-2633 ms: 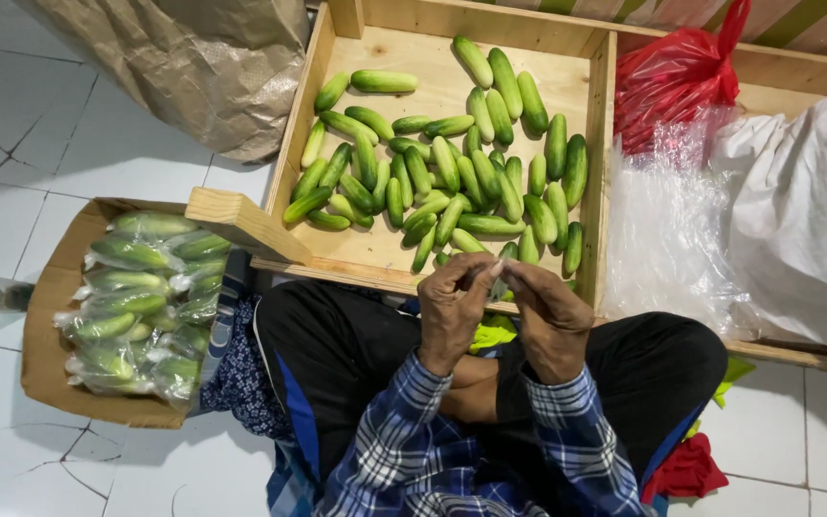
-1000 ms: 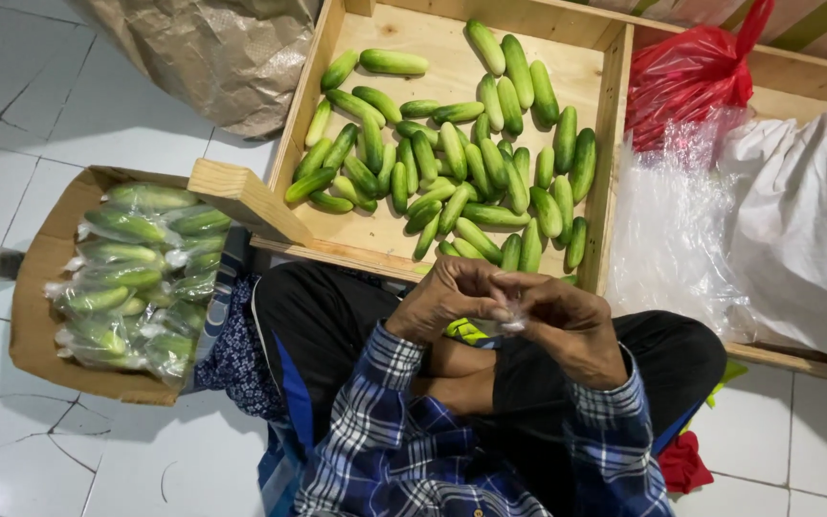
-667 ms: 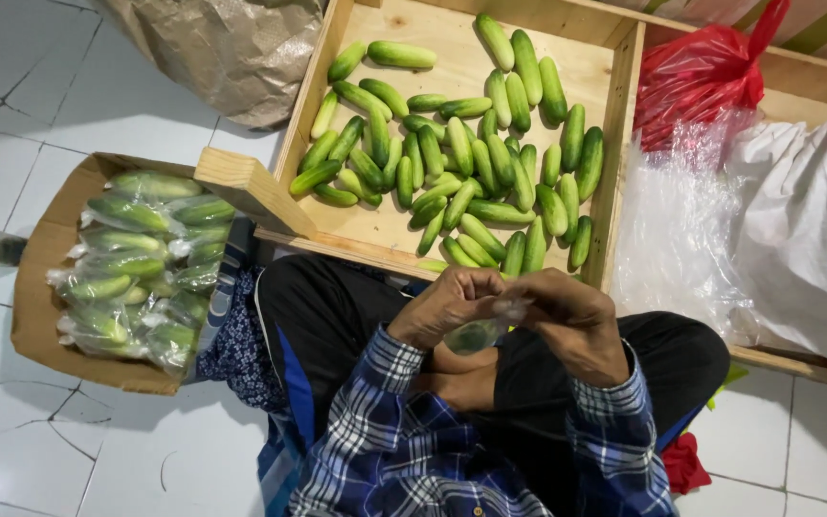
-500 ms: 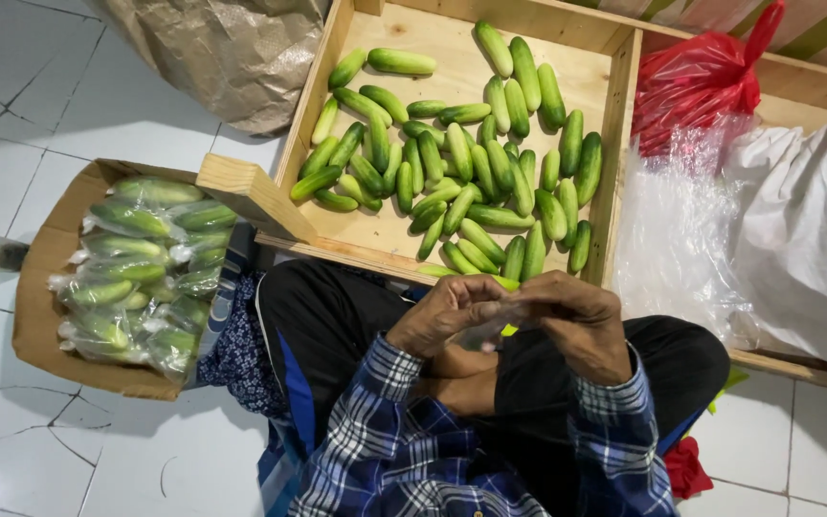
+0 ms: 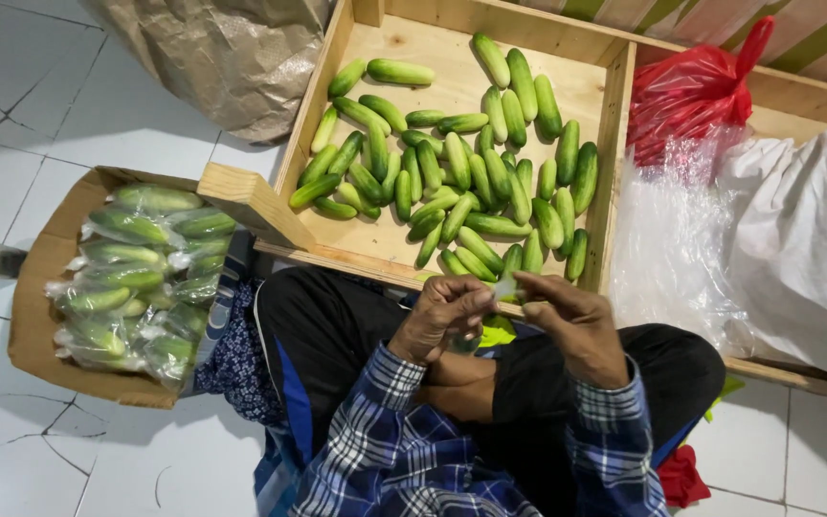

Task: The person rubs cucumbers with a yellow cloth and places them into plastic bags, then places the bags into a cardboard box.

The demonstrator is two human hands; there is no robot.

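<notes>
Clear plastic bag (image 5: 507,287) pinched between my left hand (image 5: 442,316) and right hand (image 5: 567,321) over my lap; loose cucumbers (image 5: 461,182) lie at twelve o'clock, long axes mostly pointing away, both hands equally near.

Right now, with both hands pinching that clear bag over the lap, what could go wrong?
1. The left hand and right hand grip only the thin top of the clear bag; it might slip or tear.
2. The bagged cucumbers are heaped to the rim of the cardboard box; one might roll out onto the tiled floor.
</notes>
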